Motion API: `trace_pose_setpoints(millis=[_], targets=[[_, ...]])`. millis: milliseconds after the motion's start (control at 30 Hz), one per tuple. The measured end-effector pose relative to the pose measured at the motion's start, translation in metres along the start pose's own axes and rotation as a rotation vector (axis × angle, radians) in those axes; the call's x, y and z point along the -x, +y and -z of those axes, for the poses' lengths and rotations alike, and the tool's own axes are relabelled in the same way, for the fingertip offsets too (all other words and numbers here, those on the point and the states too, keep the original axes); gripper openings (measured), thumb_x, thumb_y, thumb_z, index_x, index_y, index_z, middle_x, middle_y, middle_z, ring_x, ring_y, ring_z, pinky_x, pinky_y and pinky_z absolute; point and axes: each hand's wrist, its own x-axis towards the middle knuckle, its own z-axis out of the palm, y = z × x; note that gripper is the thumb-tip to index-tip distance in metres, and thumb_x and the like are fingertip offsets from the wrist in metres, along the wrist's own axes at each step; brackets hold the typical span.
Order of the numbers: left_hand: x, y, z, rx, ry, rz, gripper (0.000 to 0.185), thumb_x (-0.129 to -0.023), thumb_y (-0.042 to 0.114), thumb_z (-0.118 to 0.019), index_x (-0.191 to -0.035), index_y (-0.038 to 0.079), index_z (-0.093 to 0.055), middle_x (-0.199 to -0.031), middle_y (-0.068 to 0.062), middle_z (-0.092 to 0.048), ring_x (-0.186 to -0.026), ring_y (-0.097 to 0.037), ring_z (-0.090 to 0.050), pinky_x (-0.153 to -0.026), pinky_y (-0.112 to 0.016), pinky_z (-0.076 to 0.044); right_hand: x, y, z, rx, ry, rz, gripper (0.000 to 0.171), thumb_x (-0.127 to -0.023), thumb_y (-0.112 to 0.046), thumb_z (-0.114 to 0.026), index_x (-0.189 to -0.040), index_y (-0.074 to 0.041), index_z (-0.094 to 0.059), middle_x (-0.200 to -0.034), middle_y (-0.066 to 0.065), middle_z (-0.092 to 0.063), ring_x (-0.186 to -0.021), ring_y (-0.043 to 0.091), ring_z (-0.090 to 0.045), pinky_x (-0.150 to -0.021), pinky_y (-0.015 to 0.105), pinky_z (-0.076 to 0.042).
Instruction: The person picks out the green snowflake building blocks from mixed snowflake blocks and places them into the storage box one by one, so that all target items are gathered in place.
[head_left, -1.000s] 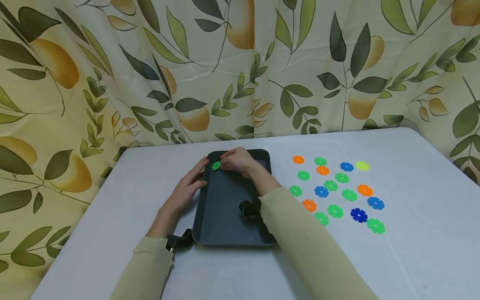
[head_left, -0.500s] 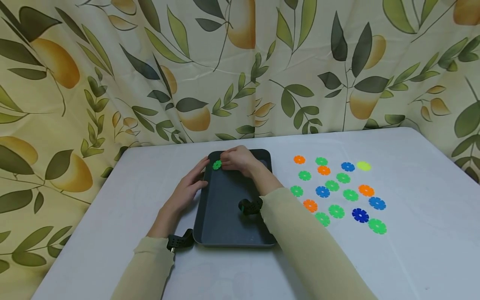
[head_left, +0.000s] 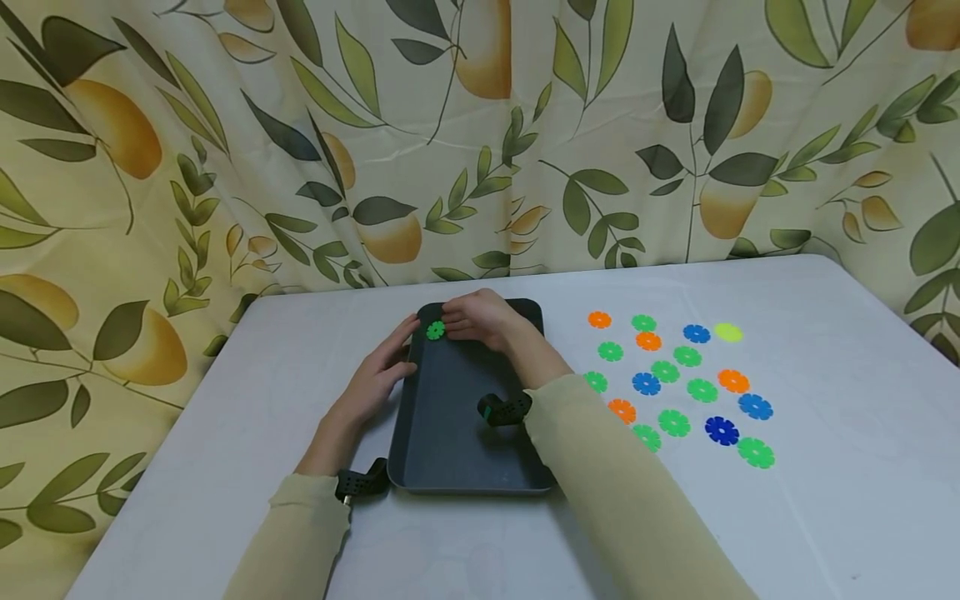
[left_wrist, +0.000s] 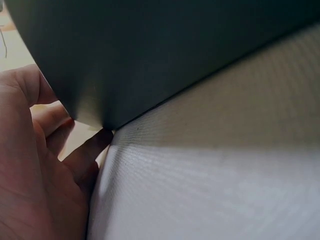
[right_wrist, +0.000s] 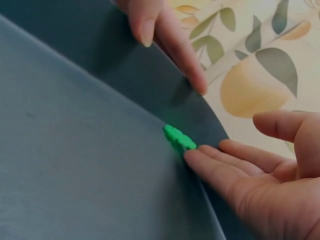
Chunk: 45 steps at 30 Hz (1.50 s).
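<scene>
a dark tray point(head_left: 450, 433) sits on the white worktop point(head_left: 825, 500), and a small green toothed disc point(head_left: 436, 330) lies inside it at the far left corner, close against the tray wall. the right hand point(head_left: 480, 319) hovers over that far end of the tray; in the right wrist view its fingers point(right_wrist: 172, 37) are spread and only slightly bent above the disc point(right_wrist: 178, 138), with nothing held between them. the left hand point(head_left: 375, 375) rests on the worktop along the tray's left side, its fingers point(right_wrist: 220, 170) straight and relaxed, the tips touching the outer wall just beside the disc. the left wrist view shows the same hand point(left_wrist: 35, 165) lying against the tray's underside edge. to the right of the tray, well apart from both hands, loose discs point(head_left: 675, 375) in green, orange, blue and yellow are scattered flat on the worktop. a leaf-and-fruit curtain point(head_left: 480, 133) hangs behind.
</scene>
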Motion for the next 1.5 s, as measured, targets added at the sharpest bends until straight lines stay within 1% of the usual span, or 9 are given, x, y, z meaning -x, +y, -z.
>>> trace_pose_setpoints(millis=[167, 500, 733, 900, 1100, 1200, 1333, 1433, 1500], targets=[[-0.001, 0.0, 0.0, 0.006, 0.0, -0.002, 0.063, -0.097, -0.004, -0.049, -0.157, 0.001, -0.032, -0.166, -0.008, -0.021, -0.141, -0.042, -0.037, -0.111, -0.056, -0.032, 0.0, -0.002, 0.003, -0.022, -0.025, -0.007, 0.044, -0.104, -0.005, -0.049, -0.141, 0.017, -0.044, -0.145, 0.034, -0.046, -0.134, 0.041, -0.048, -0.108, 0.046, -0.041], [0.0, -0.003, -0.002, 0.003, 0.003, -0.025, 0.064, -0.095, -0.005, -0.049, -0.156, -0.001, -0.031, -0.166, -0.012, -0.021, -0.141, -0.043, -0.037, -0.112, -0.057, -0.029, 0.002, -0.004, 0.009, -0.054, -0.066, -0.016, 0.045, -0.105, -0.005, -0.046, -0.145, 0.016, -0.04, -0.148, 0.034, -0.041, -0.139, 0.042, -0.041, -0.11, 0.045, -0.038], [0.0, -0.003, -0.002, 0.0, 0.007, -0.009, 0.064, -0.096, -0.003, -0.05, -0.157, 0.004, -0.033, -0.166, -0.008, -0.022, -0.142, -0.04, -0.037, -0.114, -0.054, -0.028, 0.008, -0.007, 0.014, -0.081, -0.094, -0.009, 0.047, -0.105, -0.004, -0.046, -0.146, 0.016, -0.038, -0.148, 0.035, -0.042, -0.139, 0.042, -0.041, -0.11, 0.046, -0.038], [0.001, -0.005, -0.002, -0.003, 0.014, -0.01, 0.063, -0.096, -0.001, -0.052, -0.157, 0.003, -0.034, -0.166, -0.009, -0.023, -0.143, -0.039, -0.036, -0.115, -0.054, -0.025, 0.015, -0.011, 0.024, -0.086, -0.104, 0.013, 0.047, -0.106, -0.005, -0.046, -0.147, 0.015, -0.037, -0.147, 0.034, -0.043, -0.137, 0.043, -0.043, -0.107, 0.046, -0.041], [0.001, -0.002, -0.002, -0.025, 0.028, 0.005, 0.063, -0.096, -0.004, -0.051, -0.156, 0.001, -0.034, -0.166, -0.011, -0.023, -0.142, -0.042, -0.037, -0.115, -0.056, -0.026, 0.033, -0.018, 0.039, -0.04, -0.101, 0.053, 0.044, -0.105, -0.007, -0.049, -0.145, 0.012, -0.044, -0.146, 0.033, -0.045, -0.131, 0.044, -0.05, -0.101, 0.044, -0.047], [0.002, 0.006, -0.003, -0.019, 0.031, 0.014, 0.062, -0.095, -0.007, -0.05, -0.155, -0.003, -0.033, -0.165, -0.015, -0.022, -0.141, -0.046, -0.036, -0.114, -0.058, -0.026, 0.044, -0.022, 0.047, -0.019, -0.103, 0.079, 0.044, -0.105, -0.008, -0.051, -0.144, 0.011, -0.045, -0.145, 0.033, -0.046, -0.129, 0.043, -0.053, -0.099, 0.043, -0.049], [0.005, 0.023, -0.004, -0.022, 0.024, 0.026, 0.061, -0.094, -0.01, -0.049, -0.153, -0.009, -0.032, -0.163, -0.022, -0.021, -0.139, -0.05, -0.035, -0.113, -0.06, -0.026, 0.061, -0.026, 0.06, 0.033, -0.117, 0.111, 0.046, -0.106, -0.01, -0.049, -0.146, 0.01, -0.042, -0.145, 0.031, -0.048, -0.126, 0.04, -0.056, -0.099, 0.041, -0.049], [0.005, 0.022, -0.004, -0.022, 0.024, 0.032, 0.061, -0.095, -0.009, -0.049, -0.154, -0.007, -0.032, -0.164, -0.02, -0.021, -0.14, -0.05, -0.036, -0.113, -0.06, -0.026, 0.075, -0.028, 0.069, 0.078, -0.119, 0.135, 0.046, -0.107, -0.011, -0.047, -0.147, 0.01, -0.041, -0.144, 0.03, -0.049, -0.124, 0.037, -0.059, -0.099, 0.041, -0.049], [0.004, 0.013, -0.004, -0.023, 0.029, 0.033, 0.062, -0.095, -0.007, -0.049, -0.155, -0.004, -0.033, -0.165, -0.016, -0.021, -0.141, -0.047, -0.036, -0.114, -0.059, -0.026, 0.084, -0.03, 0.074, 0.082, -0.107, 0.141, 0.046, -0.107, -0.011, -0.047, -0.147, 0.01, -0.041, -0.143, 0.03, -0.05, -0.121, 0.034, -0.062, -0.098, 0.041, -0.05]])
